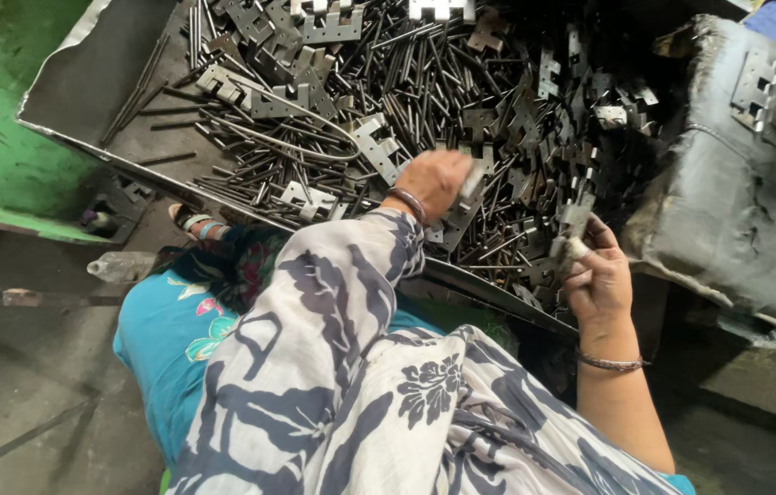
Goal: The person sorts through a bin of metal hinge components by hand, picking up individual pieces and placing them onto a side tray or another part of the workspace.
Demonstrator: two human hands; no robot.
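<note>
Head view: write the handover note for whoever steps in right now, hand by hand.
Left hand: raised over the metal tray, gripping a flat hinge plate that is partly hidden by the fingers.
Right hand: at the tray's near edge, pinching a second hinge plate between the fingertips.
Tray: heaped with loose pins and notched hinge plates mixed together; one plate lies apart on the dark padded block to the right.
Done: a plate picked up in each hand.
Left: the heap looks unsorted; whether any pin is fitted cannot be told.
</note>
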